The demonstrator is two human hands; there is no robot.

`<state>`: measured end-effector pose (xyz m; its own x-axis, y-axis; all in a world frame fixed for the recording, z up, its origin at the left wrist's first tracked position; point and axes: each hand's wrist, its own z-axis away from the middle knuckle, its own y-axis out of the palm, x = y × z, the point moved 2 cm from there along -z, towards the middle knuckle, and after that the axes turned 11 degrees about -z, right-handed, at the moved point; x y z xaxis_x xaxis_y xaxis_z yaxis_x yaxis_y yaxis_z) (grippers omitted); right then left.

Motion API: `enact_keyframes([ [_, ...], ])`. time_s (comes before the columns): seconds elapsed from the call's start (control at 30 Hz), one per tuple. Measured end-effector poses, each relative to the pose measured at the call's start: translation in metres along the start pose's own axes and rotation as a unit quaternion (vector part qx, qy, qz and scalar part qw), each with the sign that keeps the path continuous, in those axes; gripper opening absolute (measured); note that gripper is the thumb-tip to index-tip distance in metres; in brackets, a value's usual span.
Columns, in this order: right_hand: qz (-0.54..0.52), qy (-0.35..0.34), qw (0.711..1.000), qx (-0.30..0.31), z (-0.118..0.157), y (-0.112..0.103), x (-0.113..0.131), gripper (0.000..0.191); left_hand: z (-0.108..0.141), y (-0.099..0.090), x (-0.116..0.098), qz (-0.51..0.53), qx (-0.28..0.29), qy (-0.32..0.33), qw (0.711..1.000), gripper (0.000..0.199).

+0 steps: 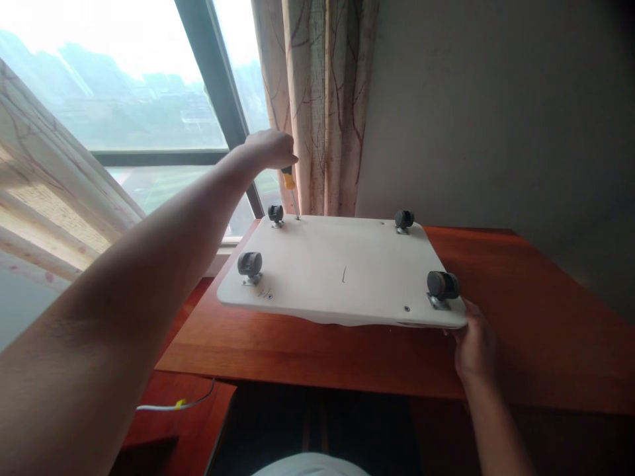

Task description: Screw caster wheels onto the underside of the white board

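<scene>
Gripping metal-shafted screwdriver point(289, 180), left hand point(272, 149) closed; right hand point(476, 344) clasping rounded corner of white board point(317, 258)

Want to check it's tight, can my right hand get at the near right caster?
Likely yes: your right hand holds the white board at the corner beside the near right caster; nothing visible blocks it, though the grip may need loosening.

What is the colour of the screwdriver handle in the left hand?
Yellow-orange and black screwdriver handle, seen best in the head view.
</scene>
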<state>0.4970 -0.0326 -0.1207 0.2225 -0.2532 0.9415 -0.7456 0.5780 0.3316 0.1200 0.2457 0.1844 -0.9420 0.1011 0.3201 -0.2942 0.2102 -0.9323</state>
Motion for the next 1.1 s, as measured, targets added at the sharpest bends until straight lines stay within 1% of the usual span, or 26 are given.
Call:
enact_keyframes([
  [0.03,0.0,-0.001,1.0,0.002,0.0,0.0,0.0,0.041,-0.001,0.0,0.001,0.014,0.01,0.018,1.0,0.056],
  [0.1,0.002,-0.003,1.0,0.002,0.0,-0.001,-0.001,0.041,-0.003,0.0,0.003,0.047,0.035,0.049,0.997,0.067],
  [0.13,0.003,-0.004,1.0,0.0,-0.001,-0.001,-0.002,0.041,-0.003,0.0,0.004,0.055,0.042,0.053,0.996,0.072],
  [0.2,0.005,-0.004,1.0,-0.003,-0.002,-0.003,-0.004,0.043,-0.002,0.0,0.002,0.037,0.037,0.03,0.998,0.072],
  [0.27,0.006,-0.003,1.0,-0.004,-0.003,-0.004,-0.006,0.046,0.002,-0.001,0.0,-0.008,0.008,-0.01,1.0,0.067],
  [0.33,0.007,-0.004,1.0,-0.004,-0.003,-0.004,-0.006,0.048,0.004,-0.001,-0.003,-0.027,-0.007,-0.026,0.999,0.062],
  [0.4,0.007,-0.004,1.0,-0.003,-0.004,-0.004,-0.006,0.048,0.003,-0.002,-0.005,-0.013,-0.001,-0.001,1.0,0.053],
  [0.43,0.007,-0.003,1.0,-0.002,-0.004,-0.004,-0.006,0.047,0.002,-0.002,-0.006,-0.002,0.009,0.019,1.0,0.051],
  [0.5,0.008,0.0,1.0,0.0,-0.003,-0.003,-0.005,0.046,0.0,-0.003,-0.005,0.019,0.033,0.047,0.998,0.061],
  [0.53,0.008,0.001,1.0,0.0,-0.003,-0.003,-0.005,0.046,0.0,-0.003,-0.006,0.026,0.044,0.052,0.997,0.067],
  [0.6,0.009,0.003,1.0,-0.003,-0.003,-0.004,-0.005,0.047,0.001,-0.003,-0.006,0.016,0.042,0.029,0.999,0.066],
  [0.67,0.008,0.003,1.0,-0.007,-0.003,-0.004,-0.005,0.048,0.003,-0.003,-0.007,-0.011,0.01,-0.016,1.0,0.064],
  [0.73,0.007,0.002,1.0,-0.007,-0.003,-0.004,-0.005,0.048,0.005,-0.003,-0.008,-0.023,-0.017,-0.042,0.999,0.063],
  [0.8,0.006,0.001,1.0,-0.003,-0.002,-0.003,-0.003,0.046,0.006,-0.001,-0.007,-0.005,-0.018,-0.025,0.999,0.054],
  [0.87,0.004,0.0,1.0,0.002,-0.001,-0.002,-0.002,0.045,0.004,0.001,-0.006,0.026,-0.004,0.015,1.0,0.049],
  [0.93,0.001,0.0,1.0,0.005,-0.001,-0.001,-0.002,0.045,0.002,0.002,-0.003,0.059,0.016,0.042,0.997,0.057],
  [1.0,0.001,0.0,1.0,0.004,-0.001,-0.001,-0.002,0.044,0.001,0.004,-0.002,0.073,0.025,0.036,0.996,0.064],
  [1.1,0.007,-0.001,1.0,-0.001,-0.001,-0.002,-0.003,0.046,0.0,0.003,-0.001,0.04,0.009,-0.017,0.999,0.071],
])
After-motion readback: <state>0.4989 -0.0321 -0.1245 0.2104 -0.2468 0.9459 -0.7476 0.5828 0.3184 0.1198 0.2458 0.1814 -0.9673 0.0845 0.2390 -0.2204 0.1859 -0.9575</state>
